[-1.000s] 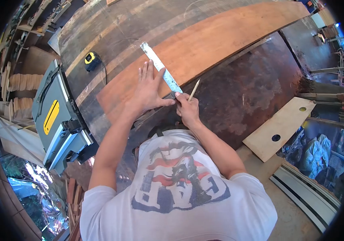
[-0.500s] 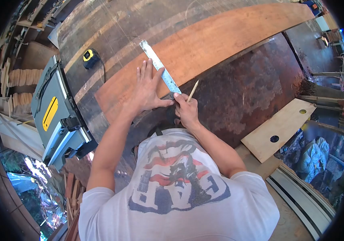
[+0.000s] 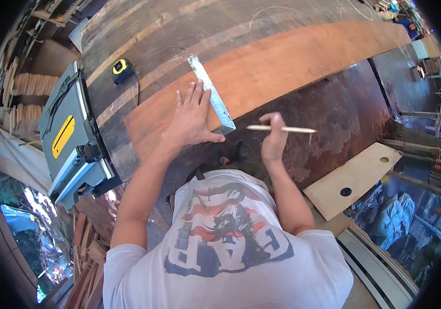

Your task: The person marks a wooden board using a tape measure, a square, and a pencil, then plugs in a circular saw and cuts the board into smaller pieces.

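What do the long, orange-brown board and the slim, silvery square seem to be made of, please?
The long, orange-brown board seems wooden, smooth and matt, from its warm, mottled face; solid or ply is unclear. The slim, silvery metal square is probably steel, worn, from its shine and dark specks.

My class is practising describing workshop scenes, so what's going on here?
A person's left hand is spread on a long wooden board, against a metal square laid across it. The right hand holds a pencil, clear of both board and square. A tape measure sits on the worktable, near the board's left end.
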The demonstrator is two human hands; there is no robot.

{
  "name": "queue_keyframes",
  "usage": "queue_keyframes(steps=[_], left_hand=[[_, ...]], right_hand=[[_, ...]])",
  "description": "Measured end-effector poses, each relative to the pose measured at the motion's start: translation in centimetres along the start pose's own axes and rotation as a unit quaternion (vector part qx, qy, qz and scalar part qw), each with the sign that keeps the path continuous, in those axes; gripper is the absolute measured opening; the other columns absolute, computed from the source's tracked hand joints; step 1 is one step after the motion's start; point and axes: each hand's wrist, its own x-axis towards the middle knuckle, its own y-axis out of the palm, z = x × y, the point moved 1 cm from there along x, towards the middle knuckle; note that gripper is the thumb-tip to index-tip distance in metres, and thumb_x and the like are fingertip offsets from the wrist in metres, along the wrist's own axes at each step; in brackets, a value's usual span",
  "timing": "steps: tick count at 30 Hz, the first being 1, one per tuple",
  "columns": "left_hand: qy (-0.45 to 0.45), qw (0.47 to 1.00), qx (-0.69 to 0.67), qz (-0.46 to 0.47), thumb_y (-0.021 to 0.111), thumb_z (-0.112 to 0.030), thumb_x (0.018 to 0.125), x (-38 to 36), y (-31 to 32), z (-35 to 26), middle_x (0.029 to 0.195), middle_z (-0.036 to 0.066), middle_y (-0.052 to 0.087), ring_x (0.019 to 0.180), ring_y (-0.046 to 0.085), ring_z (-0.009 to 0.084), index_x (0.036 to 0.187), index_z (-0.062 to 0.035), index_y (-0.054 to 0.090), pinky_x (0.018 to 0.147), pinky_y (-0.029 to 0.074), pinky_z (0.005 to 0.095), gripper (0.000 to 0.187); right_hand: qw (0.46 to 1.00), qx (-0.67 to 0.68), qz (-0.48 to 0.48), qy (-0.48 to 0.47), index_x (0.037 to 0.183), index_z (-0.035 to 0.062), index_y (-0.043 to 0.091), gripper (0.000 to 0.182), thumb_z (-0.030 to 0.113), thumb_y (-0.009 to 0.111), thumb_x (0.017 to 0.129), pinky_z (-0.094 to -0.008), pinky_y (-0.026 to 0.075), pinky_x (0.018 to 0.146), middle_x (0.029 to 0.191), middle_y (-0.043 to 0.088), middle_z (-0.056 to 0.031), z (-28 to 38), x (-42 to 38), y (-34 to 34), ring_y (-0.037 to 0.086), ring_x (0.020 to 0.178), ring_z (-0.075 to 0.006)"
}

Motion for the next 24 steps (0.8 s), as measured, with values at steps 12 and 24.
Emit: queue_keyframes(steps=[12, 24], left_hand=[[-0.047, 0.996, 0.05, 0.054, 0.093, -0.063, 0.054, 0.8, -1.7, -1.4, 0.164, 0.031, 0.027, 0.154, 0.024, 0.0475, 0.154, 0.0099, 0.033, 0.122, 0.018, 0.0702, 0.138], [-0.057, 0.993, 0.055, 0.086, 0.094, -0.058, 0.056, 1.2, -2.0, -1.7, 0.165, 0.031, 0.024, 0.155, 0.022, 0.0481, 0.155, 0.0104, 0.03, 0.123, 0.02, 0.0673, 0.136]], right_hand=[[0.963, -0.104, 0.226, -0.105, 0.106, 0.0012, 0.079, 0.022, 0.02, 0.073, 0.095, -0.0305, 0.057, 0.067, 0.09, 0.078, -0.0148, -0.7, 11.6, 13.1, 0.074, 0.076, -0.0167], [0.956, -0.124, 0.247, -0.1, 0.104, 0.0021, 0.079, 0.023, 0.02, 0.071, 0.092, -0.0412, 0.057, 0.078, 0.095, 0.076, -0.0197, -0.1, 11.8, 13.6, 0.075, 0.088, -0.0348]])
